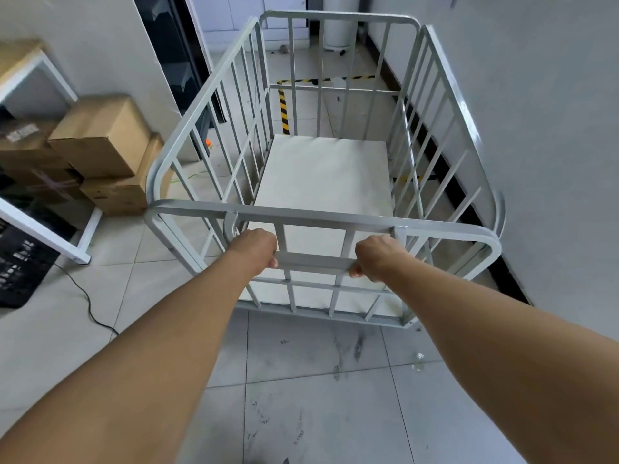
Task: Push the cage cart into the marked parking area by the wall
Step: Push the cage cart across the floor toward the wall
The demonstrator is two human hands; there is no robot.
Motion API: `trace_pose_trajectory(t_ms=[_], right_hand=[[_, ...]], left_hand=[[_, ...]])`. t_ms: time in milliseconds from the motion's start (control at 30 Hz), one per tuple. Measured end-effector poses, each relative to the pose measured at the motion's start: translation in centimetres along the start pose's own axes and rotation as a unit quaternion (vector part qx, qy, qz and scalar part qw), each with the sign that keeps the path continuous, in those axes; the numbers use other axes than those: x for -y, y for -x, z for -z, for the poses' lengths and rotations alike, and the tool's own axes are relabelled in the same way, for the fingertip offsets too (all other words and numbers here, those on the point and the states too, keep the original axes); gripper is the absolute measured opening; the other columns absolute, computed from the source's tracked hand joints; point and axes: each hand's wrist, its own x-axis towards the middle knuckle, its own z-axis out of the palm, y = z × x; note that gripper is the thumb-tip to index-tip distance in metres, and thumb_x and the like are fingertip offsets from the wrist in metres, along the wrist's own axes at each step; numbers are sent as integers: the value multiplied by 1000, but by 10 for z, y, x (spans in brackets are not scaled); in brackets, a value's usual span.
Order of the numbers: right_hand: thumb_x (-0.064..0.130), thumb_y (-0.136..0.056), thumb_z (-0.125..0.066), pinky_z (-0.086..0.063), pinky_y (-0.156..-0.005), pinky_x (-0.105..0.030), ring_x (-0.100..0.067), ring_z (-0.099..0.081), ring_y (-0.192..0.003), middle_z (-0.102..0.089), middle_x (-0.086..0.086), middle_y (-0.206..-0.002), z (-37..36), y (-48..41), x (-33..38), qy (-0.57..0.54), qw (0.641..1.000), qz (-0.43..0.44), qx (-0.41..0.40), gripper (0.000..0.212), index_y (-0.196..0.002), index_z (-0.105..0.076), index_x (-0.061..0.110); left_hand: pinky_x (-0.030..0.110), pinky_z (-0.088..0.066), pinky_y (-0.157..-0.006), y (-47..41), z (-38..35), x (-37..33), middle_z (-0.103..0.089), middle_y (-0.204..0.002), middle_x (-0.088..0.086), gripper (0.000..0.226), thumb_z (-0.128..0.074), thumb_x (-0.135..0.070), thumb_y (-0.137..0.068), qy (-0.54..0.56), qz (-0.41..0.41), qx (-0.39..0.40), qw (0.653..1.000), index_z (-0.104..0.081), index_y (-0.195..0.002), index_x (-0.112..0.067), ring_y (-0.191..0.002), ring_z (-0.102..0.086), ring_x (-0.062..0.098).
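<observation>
A grey metal cage cart (335, 217) with barred sides and a pale empty deck stands in front of me on the tiled floor. My left hand (256, 247) grips the left end of the flat handle bar on the cart's near side. My right hand (376, 256) grips the right end of the same bar. Yellow-and-black floor tape (283, 110) marks a parking area just beyond the cart's far end, running along to the white wall (536, 112) on the right. The cart's right side runs close beside that wall.
Stacked cardboard boxes (100, 139) and a white-framed shelf (43, 229) stand at the left, with a black cable (83, 296) across the floor. A white partition and dark doorway (174, 61) flank the cart's left. A white cylinder (340, 25) stands at the far end.
</observation>
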Motion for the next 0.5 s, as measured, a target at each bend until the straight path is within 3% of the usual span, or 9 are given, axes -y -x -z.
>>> trace_pose_trajectory(t_ms=[200, 367, 500], right_hand=[[31, -91, -63, -42, -74, -29, -27, -60, -94, -67, -10, -106, 27, -44, 27, -5, 1000, -13, -5, 27, -104, -69, 9], [35, -90, -63, -42, -75, -29, -25, -59, -92, -66, -9, -100, 54, -77, 49, -22, 999, -34, 7, 32, -106, -68, 8], [34, -90, -64, -43, -75, -29, -24, -55, -87, -56, -5, -87, 72, -106, 65, -36, 998, -47, 3, 31, -105, -68, 8]], left_hand=[[27, -38, -71, -48, 29, 38, -52, -84, 9, 18, -63, -16, -89, -18, -17, 10, 1000, -70, -92, 0, -90, -58, 31], [29, -40, -74, -83, 48, 67, -66, -107, 16, 19, -62, -17, -90, -20, -37, -15, 999, -70, -98, -2, -106, -60, 33], [28, -39, -74, -113, 65, 89, -68, -109, 13, 16, -61, -15, -91, -18, -48, -20, 998, -71, -96, -4, -107, -61, 31]])
